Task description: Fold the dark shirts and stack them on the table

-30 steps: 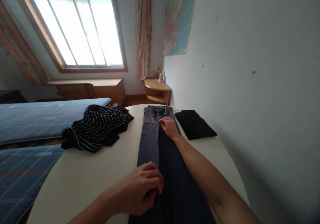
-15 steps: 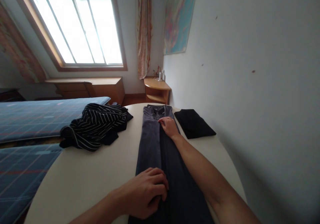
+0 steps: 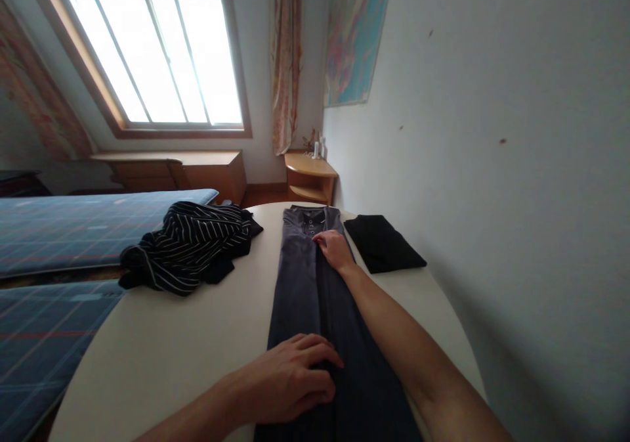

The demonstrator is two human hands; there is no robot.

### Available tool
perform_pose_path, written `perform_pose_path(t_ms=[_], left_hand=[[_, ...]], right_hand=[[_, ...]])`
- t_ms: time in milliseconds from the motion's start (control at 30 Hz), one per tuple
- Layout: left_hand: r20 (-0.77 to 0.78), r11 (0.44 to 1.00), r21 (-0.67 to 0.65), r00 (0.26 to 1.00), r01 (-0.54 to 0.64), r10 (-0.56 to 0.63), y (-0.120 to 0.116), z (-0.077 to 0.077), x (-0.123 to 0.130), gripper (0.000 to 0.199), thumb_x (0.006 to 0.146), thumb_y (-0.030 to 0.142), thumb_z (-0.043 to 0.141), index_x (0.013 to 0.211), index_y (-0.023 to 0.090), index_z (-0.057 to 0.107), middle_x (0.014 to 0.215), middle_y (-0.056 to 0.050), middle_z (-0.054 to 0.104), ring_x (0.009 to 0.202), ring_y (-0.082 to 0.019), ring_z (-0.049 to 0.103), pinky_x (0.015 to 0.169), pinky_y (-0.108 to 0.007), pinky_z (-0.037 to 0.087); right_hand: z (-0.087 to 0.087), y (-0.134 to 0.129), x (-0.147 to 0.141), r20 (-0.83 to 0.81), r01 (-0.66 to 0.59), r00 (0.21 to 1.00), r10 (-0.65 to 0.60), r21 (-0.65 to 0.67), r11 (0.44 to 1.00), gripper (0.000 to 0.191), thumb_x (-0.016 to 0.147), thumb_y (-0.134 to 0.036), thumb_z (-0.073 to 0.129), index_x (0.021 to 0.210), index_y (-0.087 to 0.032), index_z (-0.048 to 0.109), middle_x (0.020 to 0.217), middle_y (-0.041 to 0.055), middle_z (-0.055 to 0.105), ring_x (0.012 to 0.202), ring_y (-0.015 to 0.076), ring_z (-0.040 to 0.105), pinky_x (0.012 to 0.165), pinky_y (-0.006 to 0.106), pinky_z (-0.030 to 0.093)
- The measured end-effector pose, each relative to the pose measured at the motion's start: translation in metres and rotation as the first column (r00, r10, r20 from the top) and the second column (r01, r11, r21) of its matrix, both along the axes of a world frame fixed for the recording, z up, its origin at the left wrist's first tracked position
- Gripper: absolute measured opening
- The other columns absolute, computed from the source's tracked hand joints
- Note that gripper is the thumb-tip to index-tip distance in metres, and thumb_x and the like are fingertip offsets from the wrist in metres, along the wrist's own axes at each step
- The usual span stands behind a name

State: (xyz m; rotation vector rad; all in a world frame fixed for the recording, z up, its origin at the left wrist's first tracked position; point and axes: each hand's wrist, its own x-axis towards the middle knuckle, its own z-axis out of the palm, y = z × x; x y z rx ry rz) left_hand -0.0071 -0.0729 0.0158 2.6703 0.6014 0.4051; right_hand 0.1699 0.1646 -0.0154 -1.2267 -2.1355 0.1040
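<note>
A long dark blue-grey garment lies on the pale round table, folded lengthwise into a narrow strip. Small ring-like fastenings show near its far end. My right hand reaches up to that end, its thumb and fingers pinched on the fold edge. Closer to me, my left hand rests on the garment's near part. Its fingers are stretched out and slightly bent, apart from one another, with nothing held. The fingertips' exact contact with the cloth cannot be told.
A crumpled black-and-white striped garment lies at the table's left edge. Right of the strip is a folded black cloth. Blue checked mattresses stand to the left, a white wall to the right, a wooden corner shelf beyond.
My left hand has shifted slightly right, and its fingers have straightened from a curled pose. My right hand stays at the garment's far end. The view has shifted slightly.
</note>
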Motion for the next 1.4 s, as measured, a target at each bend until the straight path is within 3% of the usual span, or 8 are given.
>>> perform_pose_path(t_ms=[333,533,633,733,800,967,1133,1400], left_hand=[[0.018,1.0,-0.009,1.0,-0.003,0.004,-0.001,-0.002,0.005,0.007,0.098,0.026,0.056,0.099,0.025,0.063,0.132,-0.001,0.06,0.129,-0.018,0.049,0.109,-0.033,0.04],[-0.002,0.999,-0.048,1.0,-0.009,0.009,-0.001,-0.002,0.006,0.011,0.094,0.021,0.059,0.103,0.026,0.063,0.138,-0.001,0.057,0.135,-0.021,0.045,0.111,-0.037,0.039],[-0.043,0.997,-0.077,0.999,-0.026,0.023,-0.001,0.001,0.004,0.037,0.088,0.022,0.065,0.124,0.028,0.059,0.151,-0.003,0.046,0.144,-0.027,0.034,0.116,-0.046,0.033],[-0.122,0.994,-0.1,0.992,-0.052,0.04,-0.002,0.003,0.001,0.076,0.081,0.029,0.071,0.149,0.027,0.037,0.163,-0.009,0.023,0.149,-0.036,0.018,0.118,-0.058,0.025],[-0.159,0.992,-0.113,0.987,-0.053,0.035,-0.003,0.003,0.0,0.088,0.08,0.032,0.072,0.155,0.028,0.026,0.164,-0.01,0.015,0.149,-0.037,0.014,0.117,-0.06,0.024],[-0.14,0.994,-0.108,0.99,-0.02,0.005,-0.006,0.004,0.0,0.072,0.087,0.039,0.065,0.152,0.032,0.035,0.163,-0.006,0.021,0.149,-0.037,0.015,0.117,-0.061,0.024],[-0.121,0.994,-0.1,0.991,0.053,-0.065,-0.008,0.008,-0.001,0.066,0.091,0.047,0.061,0.151,0.036,0.037,0.163,-0.006,0.021,0.149,-0.038,0.016,0.117,-0.062,0.022],[-0.138,0.992,-0.097,0.987,0.075,-0.088,-0.012,0.011,-0.002,0.066,0.093,0.053,0.054,0.153,0.035,0.032,0.164,-0.008,0.016,0.149,-0.037,0.012,0.117,-0.064,0.019]], right_hand=[[0.004,-0.002,0.001,-0.024,0.031,0.999,-0.032,-0.03,0.999,0.024,0.094,-0.014,0.053,0.101,-0.023,0.075,0.101,0.0038,0.074,0.103,0.0201,0.063,0.099,0.035,0.046],[-0.003,0.002,0.002,-0.003,0.026,1.0,-0.026,-0.078,0.997,0.026,0.092,-0.013,0.053,0.101,-0.022,0.076,0.103,0.0044,0.075,0.103,0.0204,0.064,0.098,0.034,0.046],[-0.007,0.003,0.003,-0.014,-0.039,0.999,0.038,-0.072,0.997,0.028,0.091,-0.011,0.052,0.104,-0.022,0.075,0.107,0.0037,0.074,0.105,0.0195,0.064,0.101,0.033,0.045],[-0.009,0.003,0.003,-0.008,-0.069,0.998,0.069,-0.099,0.993,0.034,0.091,-0.009,0.049,0.116,-0.02,0.07,0.116,0.0049,0.072,0.11,0.0189,0.063,0.103,0.033,0.044],[-0.009,0.002,0.004,0.013,-0.086,0.996,0.088,-0.118,0.989,0.04,0.091,-0.01,0.047,0.127,-0.018,0.064,0.124,0.007,0.069,0.117,0.0185,0.06,0.106,0.033,0.042],[-0.012,-0.001,0.006,0.189,-0.034,0.98,0.065,-0.163,0.986,0.05,0.095,-0.021,0.044,0.143,-0.011,0.048,0.148,0.0142,0.049,0.139,0.0236,0.043,0.117,0.04,0.029],[-0.014,-0.007,0.007,0.327,0.03,0.942,0.071,-0.293,0.956,0.063,0.096,-0.035,0.041,0.154,-0.015,0.032,0.161,0.0116,0.025,0.149,0.0317,0.019,0.12,0.055,0.016],[-0.011,-0.035,0.009,0.354,0.087,0.935,0.038,-0.332,0.939,0.069,0.095,-0.044,0.039,0.157,-0.016,0.025,0.164,0.0121,0.015,0.15,0.0338,0.013,0.119,0.059,0.013]])
